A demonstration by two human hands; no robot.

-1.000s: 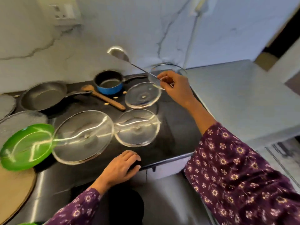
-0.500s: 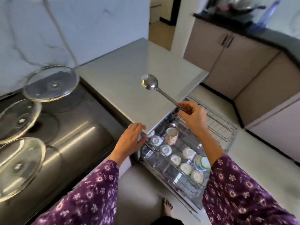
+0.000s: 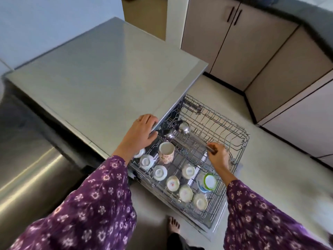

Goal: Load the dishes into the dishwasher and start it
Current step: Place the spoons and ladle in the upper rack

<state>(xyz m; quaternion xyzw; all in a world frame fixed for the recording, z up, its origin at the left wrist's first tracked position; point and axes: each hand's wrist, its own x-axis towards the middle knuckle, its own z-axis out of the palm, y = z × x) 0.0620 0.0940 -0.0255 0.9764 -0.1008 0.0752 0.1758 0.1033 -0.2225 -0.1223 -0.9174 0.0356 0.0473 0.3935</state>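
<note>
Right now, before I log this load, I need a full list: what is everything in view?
rack: one, grey wire, pulled out below the counter
held ladle: one, steel, over the rack's middle
second ladle: one, steel, beside it
mug: one, white patterned, mouth up, rack's left
small cups: about seven, white, upside down, rack's front
bowl: one, green-rimmed, rack's right front
counter: one, grey, above the rack
cabinets: beige, dark handles, far right
foot: one, bare, on the floor
left hand: rests on the counter's edge
right hand: grips the held ladle's handle
</note>
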